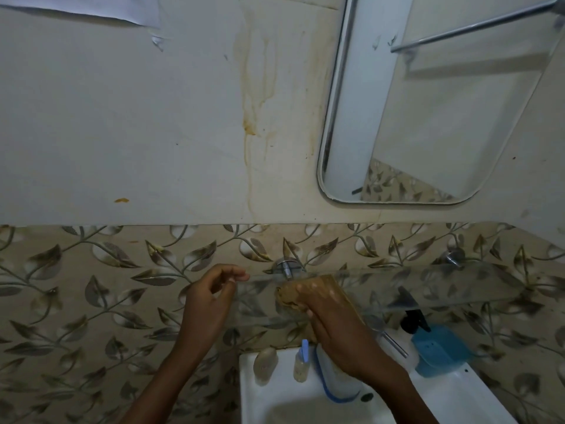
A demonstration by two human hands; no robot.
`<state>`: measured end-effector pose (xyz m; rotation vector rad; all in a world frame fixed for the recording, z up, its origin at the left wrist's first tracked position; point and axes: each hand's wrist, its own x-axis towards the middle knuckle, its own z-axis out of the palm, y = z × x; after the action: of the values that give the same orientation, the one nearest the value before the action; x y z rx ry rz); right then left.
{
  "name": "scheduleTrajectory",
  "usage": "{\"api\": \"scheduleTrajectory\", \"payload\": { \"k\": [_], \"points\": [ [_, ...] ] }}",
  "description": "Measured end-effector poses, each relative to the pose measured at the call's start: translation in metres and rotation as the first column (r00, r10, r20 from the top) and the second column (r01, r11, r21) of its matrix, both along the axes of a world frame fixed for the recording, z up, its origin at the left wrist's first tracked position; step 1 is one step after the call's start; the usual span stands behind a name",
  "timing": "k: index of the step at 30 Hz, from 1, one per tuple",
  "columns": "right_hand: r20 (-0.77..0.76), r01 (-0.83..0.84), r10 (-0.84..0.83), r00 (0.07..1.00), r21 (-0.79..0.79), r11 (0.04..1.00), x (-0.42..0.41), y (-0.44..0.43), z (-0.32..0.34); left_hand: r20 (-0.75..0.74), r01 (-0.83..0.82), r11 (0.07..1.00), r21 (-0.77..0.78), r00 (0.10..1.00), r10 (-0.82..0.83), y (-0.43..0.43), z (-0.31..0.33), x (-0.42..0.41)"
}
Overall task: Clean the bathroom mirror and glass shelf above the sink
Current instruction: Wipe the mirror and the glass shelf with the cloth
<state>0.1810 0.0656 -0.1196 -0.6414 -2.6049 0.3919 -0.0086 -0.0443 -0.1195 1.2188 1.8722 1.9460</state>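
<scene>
Two surfaces: I have the mirror and the shelf to clean — the shelf is the one in hand now, by my reading.
Wall (122, 117): pale, with a brown run-stain down it at about 12 o'clock; a leaf-pattern tile band below.
Mirror (428, 117): at 2 o'clock, tilted in my view, a chrome rail reflected in it; no hand is near it.
Glass shelf (443, 289): clear pane running from centre out to 3 o'clock, fixed by chrome pegs to the tiles, above the sink.
Sink (275, 399): white, at 6 o'clock; a bar of soap, a small bottle and a blue soap dish sit on its rim.
Right hand (339, 328): closed around a brown cloth, fingers under the glass — wiping the underside, I judge.
Left hand (211, 298): fingertips pinched narrow on the shelf's left end, steadying it.
Brown cloth (305, 290): pressed to the pane near the left peg.
Next move: sweep the cloth toward 3 o'clock, lightly, keeping the left pinch firm; the mirror waits.
</scene>
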Motion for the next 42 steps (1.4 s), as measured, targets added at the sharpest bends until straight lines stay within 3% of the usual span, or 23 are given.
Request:
{"api": "scheduleTrajectory", "payload": {
  "k": [4,8,11,14,18,25,31,34,37,40,42],
  "points": [
    [0.061,-0.014,0.018,0.998,-0.066,0.998,0.024,0.008,-0.004,0.012,0.008,1.000,0.003,1.000,-0.008,0.005,0.005,0.000],
    [0.100,0.132,-0.122,0.988,-0.109,0.985,0.009,0.032,0.005,-0.015,0.035,0.999,-0.028,0.999,-0.035,0.017,0.014,0.007],
    [0.053,0.209,-0.207,0.977,-0.034,0.977,-0.011,0.039,0.009,-0.092,0.058,0.994,-0.097,0.994,-0.067,0.027,0.019,0.017],
    [0.000,0.141,-0.141,0.990,0.007,0.990,-0.006,0.029,0.005,-0.183,0.035,0.986,-0.160,0.981,-0.064,0.033,0.016,0.022],
    [0.016,0.092,-0.091,0.996,-0.096,0.991,0.039,0.028,-0.002,-0.236,-0.039,0.970,-0.240,0.972,-0.020,0.033,0.015,0.020],
    [0.045,0.313,-0.312,0.949,-0.026,0.949,0.017,0.063,0.010,-0.226,-0.046,0.963,-0.266,0.974,-0.016,0.034,0.010,0.020],
    [0.027,0.075,-0.074,0.997,-0.046,0.996,0.035,0.039,-0.005,-0.267,-0.065,0.962,-0.266,0.964,-0.009,0.033,0.010,0.022],
    [0.047,0.077,-0.074,0.996,-0.068,0.995,0.068,0.046,-0.004,-0.225,-0.054,0.968,-0.246,0.974,-0.003,0.032,0.012,0.023],
    [0.056,0.182,-0.177,0.983,-0.099,0.978,0.071,0.068,0.005,-0.224,-0.054,0.967,-0.249,0.975,-0.004,0.032,0.013,0.023],
    [0.075,0.361,-0.360,0.930,0.002,0.932,0.042,0.082,0.007,-0.233,-0.057,0.964,-0.260,0.973,-0.005,0.031,0.013,0.024],
    [0.053,0.387,-0.389,0.920,0.046,0.921,0.026,0.078,0.004,-0.230,-0.054,0.965,-0.256,0.973,-0.007,0.031,0.013,0.024]
  ]
}}
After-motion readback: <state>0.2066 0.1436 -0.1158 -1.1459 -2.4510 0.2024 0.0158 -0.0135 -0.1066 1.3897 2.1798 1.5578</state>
